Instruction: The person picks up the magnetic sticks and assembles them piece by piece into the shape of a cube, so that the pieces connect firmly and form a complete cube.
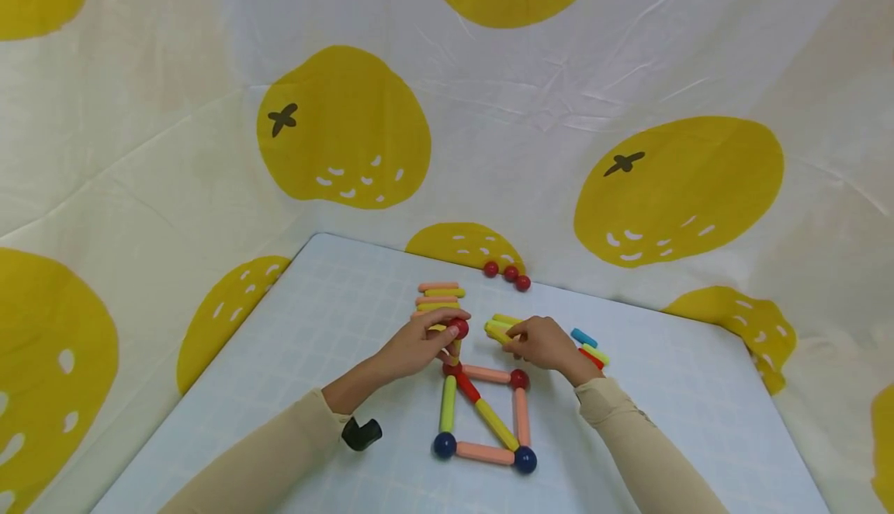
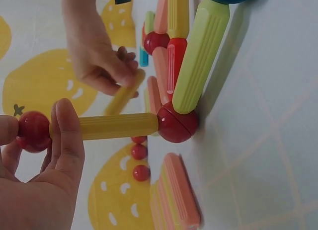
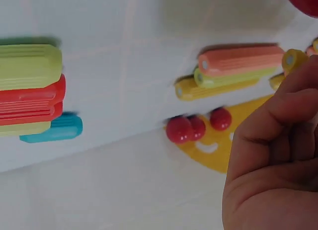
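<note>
My left hand (image 1: 414, 349) pinches a red ball (image 2: 34, 131) between thumb and fingers. That ball sits on top of an upright yellow stick (image 2: 119, 126), and my fingers also touch the stick's upper end. Its foot meets another red ball (image 2: 177, 123) at a corner of a flat frame. The frame has pink sticks (image 1: 485, 453), a green stick (image 1: 448, 405), a red-and-yellow diagonal (image 1: 496, 424), and blue balls (image 1: 445, 445) at its near corners. My right hand (image 1: 545, 343) pinches a second yellow stick (image 2: 119, 98), tilted and lifted off the table.
Pink and yellow sticks (image 1: 438, 287) lie in a row behind my left hand. Loose red balls (image 1: 511, 273) rest along the table's back edge. Beyond my right wrist lie a short blue stick (image 1: 583, 338) and red and green ones. Patterned cloth (image 1: 489, 149) hangs behind the table.
</note>
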`<state>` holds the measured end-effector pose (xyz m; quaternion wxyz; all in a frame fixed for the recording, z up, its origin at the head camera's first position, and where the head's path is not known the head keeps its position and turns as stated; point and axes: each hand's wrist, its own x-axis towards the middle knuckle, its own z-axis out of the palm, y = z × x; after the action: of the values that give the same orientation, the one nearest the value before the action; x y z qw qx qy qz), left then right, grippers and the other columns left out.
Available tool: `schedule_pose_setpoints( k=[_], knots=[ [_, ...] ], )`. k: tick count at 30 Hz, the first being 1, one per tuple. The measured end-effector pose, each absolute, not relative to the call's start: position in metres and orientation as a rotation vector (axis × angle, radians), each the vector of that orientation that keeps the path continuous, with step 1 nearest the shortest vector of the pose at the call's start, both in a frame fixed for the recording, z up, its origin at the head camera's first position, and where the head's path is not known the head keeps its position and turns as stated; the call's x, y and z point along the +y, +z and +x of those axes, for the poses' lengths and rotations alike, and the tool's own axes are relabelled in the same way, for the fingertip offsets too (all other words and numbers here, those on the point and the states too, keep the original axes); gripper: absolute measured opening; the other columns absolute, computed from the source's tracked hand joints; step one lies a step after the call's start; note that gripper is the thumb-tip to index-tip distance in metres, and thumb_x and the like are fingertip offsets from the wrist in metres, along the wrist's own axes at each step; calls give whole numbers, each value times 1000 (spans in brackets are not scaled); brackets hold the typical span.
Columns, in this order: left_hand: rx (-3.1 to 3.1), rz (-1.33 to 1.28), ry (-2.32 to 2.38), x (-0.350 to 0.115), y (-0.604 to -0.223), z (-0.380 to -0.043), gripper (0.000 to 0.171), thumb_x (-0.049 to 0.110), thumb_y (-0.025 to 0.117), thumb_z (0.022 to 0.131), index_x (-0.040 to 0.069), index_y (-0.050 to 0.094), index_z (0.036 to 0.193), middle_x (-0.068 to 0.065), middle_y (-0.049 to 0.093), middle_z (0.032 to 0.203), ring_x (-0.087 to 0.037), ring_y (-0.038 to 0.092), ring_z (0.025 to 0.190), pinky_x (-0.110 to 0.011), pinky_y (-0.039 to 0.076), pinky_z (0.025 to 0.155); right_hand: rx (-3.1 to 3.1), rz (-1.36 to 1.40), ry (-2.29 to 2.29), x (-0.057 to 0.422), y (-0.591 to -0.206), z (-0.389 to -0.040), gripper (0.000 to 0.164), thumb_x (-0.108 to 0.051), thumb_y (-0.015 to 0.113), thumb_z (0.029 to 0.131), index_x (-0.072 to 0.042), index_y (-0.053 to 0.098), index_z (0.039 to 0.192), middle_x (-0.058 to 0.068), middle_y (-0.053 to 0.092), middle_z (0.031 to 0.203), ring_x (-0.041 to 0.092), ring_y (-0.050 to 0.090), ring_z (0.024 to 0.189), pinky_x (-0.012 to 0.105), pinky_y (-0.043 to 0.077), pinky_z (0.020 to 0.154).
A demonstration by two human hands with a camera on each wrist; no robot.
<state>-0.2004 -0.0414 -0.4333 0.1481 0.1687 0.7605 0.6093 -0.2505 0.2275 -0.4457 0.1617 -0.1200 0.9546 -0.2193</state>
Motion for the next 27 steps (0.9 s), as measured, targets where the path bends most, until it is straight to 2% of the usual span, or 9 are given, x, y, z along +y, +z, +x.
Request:
schedule_pose_setpoints(
  k=[3, 8, 13, 17, 22, 27],
  knots=[
    [2205, 482, 1741, -41, -434, -200, 33, 19, 54, 107, 22, 59, 140, -15, 63, 115, -37, 69, 95, -34, 62, 82, 2677, -301, -769, 227, -438, -245, 39, -31, 75, 93, -9, 73, 125, 4, 74, 80, 21, 66, 73, 25, 49, 64],
    [2215, 481, 1750, -41, -435, -199, 33, 18, 55, 106, 20, 60, 139, -12, 64, 111, -38, 68, 93, -37, 62, 81, 2581, -308, -968, 221, -425, -231, 39, -33, 75, 93, -9, 73, 123, 6, 75, 84, 23, 68, 79, 26, 51, 70],
    [2212, 495, 1754, -42, -434, -199, 33, 19, 55, 107, 19, 59, 140, -16, 64, 114, -39, 68, 92, -35, 62, 79, 2491, -348, -1071, 216, -412, -217, 35, -34, 74, 94, -10, 74, 119, 6, 76, 82, 15, 67, 77, 27, 52, 72],
    [2221, 532, 1741, -42, -432, -200, 34, 19, 54, 107, 19, 58, 140, -19, 64, 117, -40, 68, 92, -33, 61, 78, 2383, -362, -1100, 214, -403, -206, 32, -34, 72, 95, -9, 74, 115, 9, 72, 80, 22, 64, 73, 28, 48, 66],
    [2257, 595, 1687, -44, -431, -200, 37, 14, 54, 106, 20, 56, 143, -15, 67, 107, -36, 69, 89, -32, 61, 79, 2243, -463, -1106, 207, -400, -192, 27, -37, 68, 98, -10, 75, 98, 1, 67, 73, 19, 59, 73, 27, 45, 67],
    [2306, 636, 1625, -43, -429, -199, 41, 9, 55, 105, 21, 55, 144, -12, 67, 110, -26, 68, 83, -30, 60, 79, 2137, -511, -1142, 199, -399, -180, 29, -35, 65, 100, -10, 74, 90, -2, 65, 70, 15, 54, 70, 25, 41, 65]
  ],
)
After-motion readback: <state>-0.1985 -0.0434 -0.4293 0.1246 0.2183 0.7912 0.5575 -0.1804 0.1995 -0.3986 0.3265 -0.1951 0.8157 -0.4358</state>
